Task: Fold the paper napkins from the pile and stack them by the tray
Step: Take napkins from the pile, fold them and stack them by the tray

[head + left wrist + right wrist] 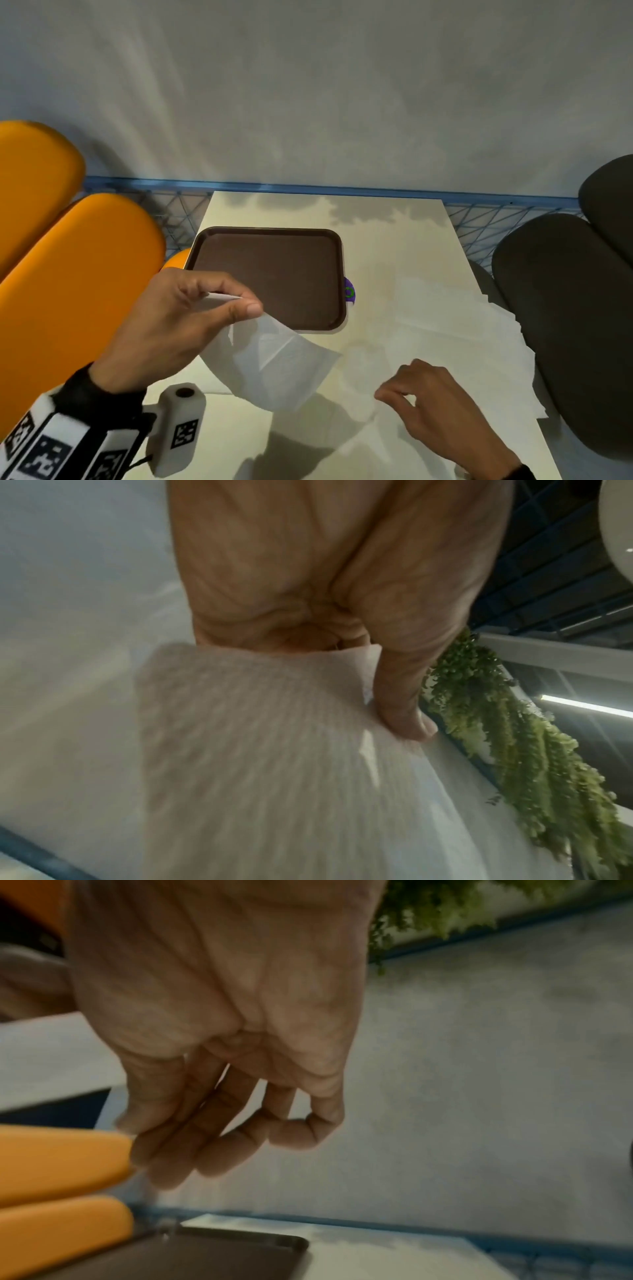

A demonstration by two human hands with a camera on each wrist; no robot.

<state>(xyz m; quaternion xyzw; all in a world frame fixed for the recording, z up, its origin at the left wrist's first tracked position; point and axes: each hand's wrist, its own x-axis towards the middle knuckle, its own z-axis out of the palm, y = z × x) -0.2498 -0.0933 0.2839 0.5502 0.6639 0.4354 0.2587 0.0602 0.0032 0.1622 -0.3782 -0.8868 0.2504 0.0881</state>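
A paper napkin (274, 363) hangs just below centre of the head view, pinched by one corner between the thumb and fingers of the left hand (178, 318), its loose sheet drooping toward the pale bench (394, 246). In the left wrist view the same napkin (274, 750) fills the lower middle of the frame, blurred, with the thumb pressed against its right edge. The pile of unfolded napkins (462, 342) lies spread at the right of the bench, reaching its right edge. The right hand (442, 407) hovers at lower right over the near part of that pile, fingers loosely curled and holding nothing; whether the fingertips touch the paper cannot be told. The brown tray (270, 277) sits at the centre of the head view, overhanging the bench's left edge, with a small purple object (349, 291) peeking out at its right rim. Orange seats (68, 274) fill the left of the frame, dark seats (565, 308) the right.
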